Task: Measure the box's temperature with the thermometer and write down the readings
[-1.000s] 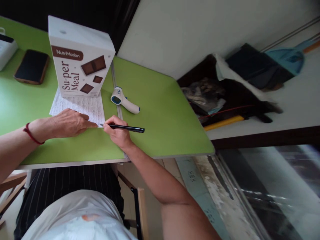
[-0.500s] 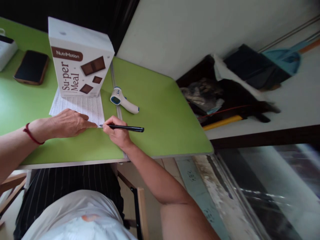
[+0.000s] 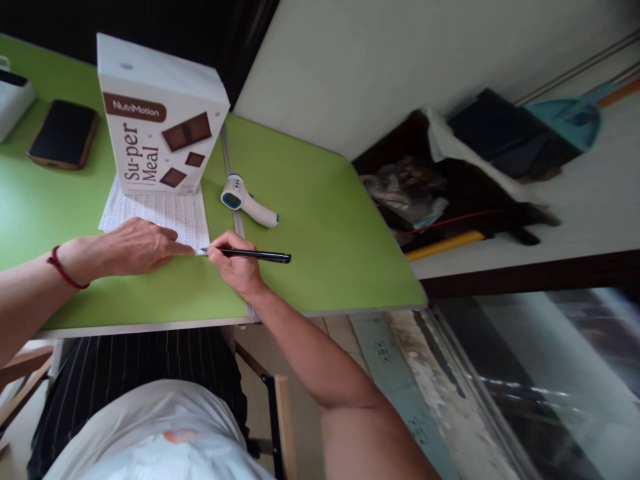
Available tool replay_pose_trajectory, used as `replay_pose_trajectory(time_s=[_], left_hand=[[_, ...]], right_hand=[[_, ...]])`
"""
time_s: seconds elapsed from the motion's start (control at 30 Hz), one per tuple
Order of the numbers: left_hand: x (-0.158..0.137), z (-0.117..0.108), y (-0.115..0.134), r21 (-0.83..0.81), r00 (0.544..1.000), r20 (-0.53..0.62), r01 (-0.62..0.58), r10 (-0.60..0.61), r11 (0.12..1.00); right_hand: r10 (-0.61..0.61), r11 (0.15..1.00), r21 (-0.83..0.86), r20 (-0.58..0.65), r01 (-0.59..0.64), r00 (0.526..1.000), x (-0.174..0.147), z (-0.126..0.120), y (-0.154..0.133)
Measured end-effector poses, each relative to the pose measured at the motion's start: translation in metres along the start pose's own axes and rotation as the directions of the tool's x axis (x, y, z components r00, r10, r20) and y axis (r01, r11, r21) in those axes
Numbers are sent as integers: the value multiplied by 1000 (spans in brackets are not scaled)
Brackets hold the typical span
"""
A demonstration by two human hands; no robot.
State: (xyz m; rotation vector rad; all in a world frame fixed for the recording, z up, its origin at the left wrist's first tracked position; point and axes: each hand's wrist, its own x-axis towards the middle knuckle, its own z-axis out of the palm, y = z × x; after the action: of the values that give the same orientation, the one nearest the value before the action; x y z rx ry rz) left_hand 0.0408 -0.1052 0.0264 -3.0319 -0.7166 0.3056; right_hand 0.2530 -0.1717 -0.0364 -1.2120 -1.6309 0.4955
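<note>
A black pen (image 3: 257, 255) is gripped in my right hand (image 3: 236, 263), its tip touching or just over the lower right corner of a printed sheet of paper (image 3: 173, 217). My left hand (image 3: 143, 247) lies flat across the sheet's lower edge, index finger stretched out towards the pen tip. It holds nothing, and a dark red cord circles that wrist. On the sheet's upper part stands a white NutriMotion box (image 3: 163, 127), which covers that part of the print. Just beyond my right hand lies a white and blue handheld infrared thermometer (image 3: 247, 200).
A dark phone (image 3: 65, 133) and part of a white device (image 3: 13, 100) lie at the left of the green folding table (image 3: 320, 233). A wall bounds the table's far right side. Beyond the right edge are piled cloths (image 3: 410, 190) and a blue dustpan (image 3: 565, 123).
My right hand and the pen have shifted very slightly to the right along the paper's lower edge. My left hand has stayed in place.
</note>
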Motion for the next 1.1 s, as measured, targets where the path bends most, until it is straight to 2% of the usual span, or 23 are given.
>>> replay_pose_trajectory(time_s=[0.2,0.47,0.73,1.1], left_hand=[[0,-3,1,19,1000,27,2,-3,1000],[1,-1,1,22,1000,-13,-19,19,1000],[0,1,-1,29,999,-35,-32,33,999],[-2,10,1,51,998,-33,-59,61,997]], right_hand=[[15,1000,12,34,-15,999,1,-1,-3],[48,998,-52,62,-45,997,1,-2,-2],[-12,999,-34,-55,10,998,0,-4,-1],[76,997,-31,-17,-76,997,0,-1,0]])
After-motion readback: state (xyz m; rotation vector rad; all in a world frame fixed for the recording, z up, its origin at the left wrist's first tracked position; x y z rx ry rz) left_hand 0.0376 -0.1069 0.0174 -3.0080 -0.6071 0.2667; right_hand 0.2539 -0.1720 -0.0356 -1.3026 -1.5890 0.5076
